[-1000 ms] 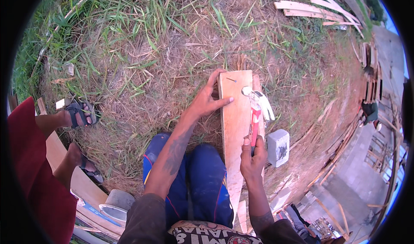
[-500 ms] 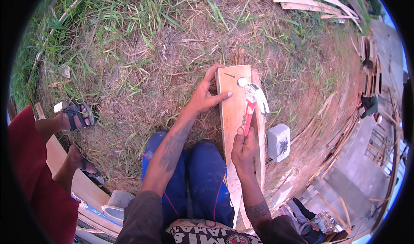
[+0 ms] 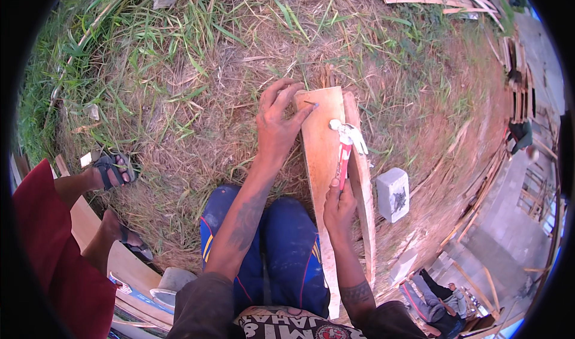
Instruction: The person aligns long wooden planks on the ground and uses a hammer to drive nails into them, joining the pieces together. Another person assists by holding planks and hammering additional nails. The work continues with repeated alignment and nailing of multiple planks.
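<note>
- We have clear room over the grass (image 3: 221,57) beyond the far end of the board (image 3: 321,141).
- Our left hand (image 3: 278,120) blocks that board's left edge near the nail (image 3: 309,102).
- The hammer (image 3: 344,150) obstructs our way from the right.
- A pale block (image 3: 393,195) stands right of the boards; our knees (image 3: 287,216) close the near left side.

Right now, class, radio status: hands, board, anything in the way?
Left hand open, thumb at nail. Right hand gripping hammer. Board under hammer's head, nail near far end. Possible obstruction: thumb.
</note>
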Demonstrator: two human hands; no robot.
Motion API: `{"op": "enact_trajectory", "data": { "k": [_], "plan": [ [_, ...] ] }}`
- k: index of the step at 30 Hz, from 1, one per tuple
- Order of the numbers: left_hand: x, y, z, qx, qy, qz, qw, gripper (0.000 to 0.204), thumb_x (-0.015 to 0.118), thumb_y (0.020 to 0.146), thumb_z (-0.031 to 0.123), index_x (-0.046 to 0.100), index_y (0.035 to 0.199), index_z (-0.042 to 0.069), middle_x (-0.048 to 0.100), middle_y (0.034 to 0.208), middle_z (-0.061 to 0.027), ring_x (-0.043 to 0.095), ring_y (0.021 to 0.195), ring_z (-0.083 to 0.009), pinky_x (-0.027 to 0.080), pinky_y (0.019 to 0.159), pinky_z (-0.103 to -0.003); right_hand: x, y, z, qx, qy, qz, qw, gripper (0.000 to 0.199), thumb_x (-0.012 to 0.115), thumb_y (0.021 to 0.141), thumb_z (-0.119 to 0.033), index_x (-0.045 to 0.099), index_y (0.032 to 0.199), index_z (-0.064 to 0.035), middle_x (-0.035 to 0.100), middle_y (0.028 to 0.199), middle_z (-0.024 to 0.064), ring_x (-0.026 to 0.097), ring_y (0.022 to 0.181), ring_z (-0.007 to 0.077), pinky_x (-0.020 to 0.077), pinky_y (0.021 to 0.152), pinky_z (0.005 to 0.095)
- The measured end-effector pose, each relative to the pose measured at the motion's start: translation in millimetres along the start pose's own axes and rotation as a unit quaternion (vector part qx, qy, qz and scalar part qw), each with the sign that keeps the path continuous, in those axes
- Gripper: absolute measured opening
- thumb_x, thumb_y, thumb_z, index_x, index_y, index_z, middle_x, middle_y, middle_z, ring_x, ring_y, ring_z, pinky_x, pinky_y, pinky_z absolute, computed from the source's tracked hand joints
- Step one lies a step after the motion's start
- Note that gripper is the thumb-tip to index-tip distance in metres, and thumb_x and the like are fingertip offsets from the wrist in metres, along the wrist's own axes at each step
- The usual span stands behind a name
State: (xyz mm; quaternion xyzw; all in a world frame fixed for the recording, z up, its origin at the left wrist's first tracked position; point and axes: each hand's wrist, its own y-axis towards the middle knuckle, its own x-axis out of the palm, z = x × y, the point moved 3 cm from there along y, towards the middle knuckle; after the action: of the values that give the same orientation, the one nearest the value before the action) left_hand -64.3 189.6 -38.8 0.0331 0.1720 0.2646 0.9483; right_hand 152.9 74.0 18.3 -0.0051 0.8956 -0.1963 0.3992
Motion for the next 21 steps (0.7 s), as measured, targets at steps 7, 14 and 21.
{"op": "enact_trajectory", "data": {
  "k": [7,14,21],
  "plan": [
    [15,-9,-9,0.048,-0.089,0.054,0.993,0.017,0.084,0.084,-0.003,0.078,0.1,0.001,0.081,0.104,-0.0127,0.076,0.111,-0.0303,0.06,0.099,-0.043,3,-3,0,0.005,0.012,-0.008,1.0,0.028,0.057,0.112,-0.027,0.062,0.108,0.0005,0.061,0.072,0.0184,0.064,0.062,0.029,0.049,0.059,0.0411],
    [19,-10,-11,0.037,-0.112,0.063,0.991,0.015,0.083,0.085,-0.004,0.078,0.098,0.0,0.081,0.101,-0.0124,0.078,0.108,-0.0303,0.061,0.097,-0.041,-9,-2,-37,-0.13,0.01,0.001,0.992,0.021,0.062,0.109,-0.02,0.061,0.114,-0.0005,0.066,0.08,0.0191,0.07,0.065,0.0331,0.0532,0.061,0.0396],
    [18,-10,-18,0.032,-0.13,0.07,0.989,0.015,0.083,0.084,0.0,0.079,0.099,0.001,0.082,0.101,-0.0112,0.078,0.109,-0.0307,0.062,0.095,-0.039,-11,21,-76,-0.134,-0.091,-0.055,0.985,0.023,0.064,0.107,-0.018,0.061,0.119,0.0011,0.068,0.08,0.0202,0.072,0.066,0.0348,0.0536,0.059,0.0416]
  ]
}}
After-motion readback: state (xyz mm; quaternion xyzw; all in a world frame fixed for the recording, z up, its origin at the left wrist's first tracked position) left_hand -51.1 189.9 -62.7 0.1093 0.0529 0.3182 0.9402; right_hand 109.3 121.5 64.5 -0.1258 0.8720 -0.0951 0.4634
